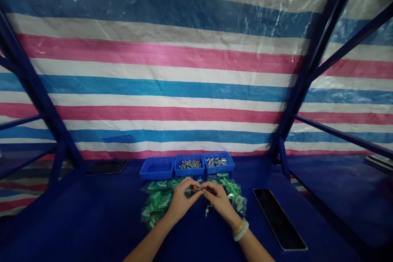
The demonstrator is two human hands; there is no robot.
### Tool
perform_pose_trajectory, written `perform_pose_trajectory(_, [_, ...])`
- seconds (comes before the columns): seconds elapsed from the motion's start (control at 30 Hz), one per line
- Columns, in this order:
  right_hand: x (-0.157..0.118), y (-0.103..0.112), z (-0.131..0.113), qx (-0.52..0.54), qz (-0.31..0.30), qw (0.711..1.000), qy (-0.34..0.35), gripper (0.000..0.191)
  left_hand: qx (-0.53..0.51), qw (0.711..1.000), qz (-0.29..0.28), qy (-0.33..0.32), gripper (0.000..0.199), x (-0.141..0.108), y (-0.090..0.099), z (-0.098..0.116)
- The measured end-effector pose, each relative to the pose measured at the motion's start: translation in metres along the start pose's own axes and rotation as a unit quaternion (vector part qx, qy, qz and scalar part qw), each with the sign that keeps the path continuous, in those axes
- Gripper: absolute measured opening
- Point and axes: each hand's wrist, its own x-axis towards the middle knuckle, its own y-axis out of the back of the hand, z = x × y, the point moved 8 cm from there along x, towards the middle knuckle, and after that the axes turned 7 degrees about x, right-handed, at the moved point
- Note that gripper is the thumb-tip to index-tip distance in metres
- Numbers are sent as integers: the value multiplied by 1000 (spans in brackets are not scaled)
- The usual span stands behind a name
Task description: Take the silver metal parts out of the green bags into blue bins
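My left hand [181,197] and my right hand [218,197] meet over the blue table, fingertips nearly touching. Between them is a small metal piece [199,189], pinched by the fingers of my left hand. The fingers of my right hand are closed at the same spot; what they grip is too small to make out. A pale beaded bracelet [241,230] circles my right wrist. Below the right fingers a small shiny item [206,211] shows against the table. Green-and-clear plastic packets [158,202] lie left of my hands, and more packets [232,190] lie to the right.
Beyond the packets stand three blue trays: a bare left one [157,168], a middle one [189,173] and a right one [219,168], the last two holding small metal parts. A tablet-like device [279,219] lies right; a dark flat object [106,167] lies back left. Blue frame posts flank a striped sheet.
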Motion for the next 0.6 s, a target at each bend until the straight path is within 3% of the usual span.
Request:
perform_pose_trajectory(0.13, [1,11,7,31,41,998,-22,16,56,997,47,-32,6,27,14,-2])
perform_pose_trajectory(0.23, [2,20,7,39,78,996,-24,16,116,988,96,-16,10,53,26,-16])
perform_pose_trajectory(0.33, [2,30,6,54,117,991,-23,15,143,985,99,0,22,60,26,-26])
perform_pose_trajectory(0.43, [1,40,7,73,162,984,-20,15,178,984,-18,-9,23,41,-1,-20])
perform_pose_trajectory(0.5, [0,44,6,79,183,980,-14,14,201,969,-141,-14,19,18,-27,-12])
perform_pose_trajectory(0.6, [-1,46,4,74,192,979,-6,15,223,941,-253,-11,32,-11,-49,-2])
